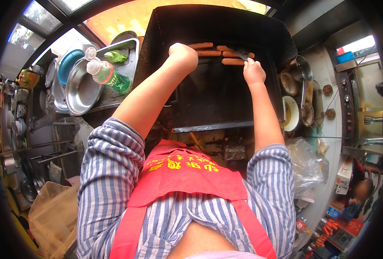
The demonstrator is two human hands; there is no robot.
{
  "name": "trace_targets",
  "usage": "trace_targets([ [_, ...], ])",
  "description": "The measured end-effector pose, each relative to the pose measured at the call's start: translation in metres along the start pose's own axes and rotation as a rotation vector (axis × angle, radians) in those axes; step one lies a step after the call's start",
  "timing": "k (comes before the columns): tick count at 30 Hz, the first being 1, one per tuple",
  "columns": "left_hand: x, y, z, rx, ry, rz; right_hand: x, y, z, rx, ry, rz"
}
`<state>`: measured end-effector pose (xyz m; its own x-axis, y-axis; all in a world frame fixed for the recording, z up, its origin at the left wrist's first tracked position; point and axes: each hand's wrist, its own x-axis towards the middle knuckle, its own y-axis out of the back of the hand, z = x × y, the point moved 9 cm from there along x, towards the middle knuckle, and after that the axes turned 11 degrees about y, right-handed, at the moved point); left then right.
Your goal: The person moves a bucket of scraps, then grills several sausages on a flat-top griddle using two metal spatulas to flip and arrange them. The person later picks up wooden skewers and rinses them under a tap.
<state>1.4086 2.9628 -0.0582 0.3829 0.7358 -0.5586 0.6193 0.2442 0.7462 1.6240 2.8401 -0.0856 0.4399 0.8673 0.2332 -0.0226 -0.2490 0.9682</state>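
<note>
My right hand (255,72) grips a metal spatula (241,54), its blade lying among the sausages on the right. Several sausages lie at the back of a flat black griddle (217,94); one of them, a front right sausage (233,61), is close to my fingers. My left hand (182,57) is bent at the wrist over the griddle's left side, beside a left sausage (208,53). Its fingers are hidden behind the back of the hand, so whatever they hold cannot be seen.
A dark metal splash guard (217,26) rises behind the griddle. At left stand a steel tray (134,51), a steel basin (83,87) and a green-labelled plastic bottle (114,81). At right are a white enamel bowl (291,113), a ladle (304,74) and a plastic bag (308,162).
</note>
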Motion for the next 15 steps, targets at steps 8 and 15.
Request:
trace_targets([
  [8,0.004,-0.003,0.000,0.008,0.003,0.025,-0.026,-0.003,0.010,0.033,-0.069,-0.010],
  [15,-0.002,0.002,-0.001,-0.008,0.011,0.025,-0.027,0.024,-0.016,0.038,0.076,0.166],
])
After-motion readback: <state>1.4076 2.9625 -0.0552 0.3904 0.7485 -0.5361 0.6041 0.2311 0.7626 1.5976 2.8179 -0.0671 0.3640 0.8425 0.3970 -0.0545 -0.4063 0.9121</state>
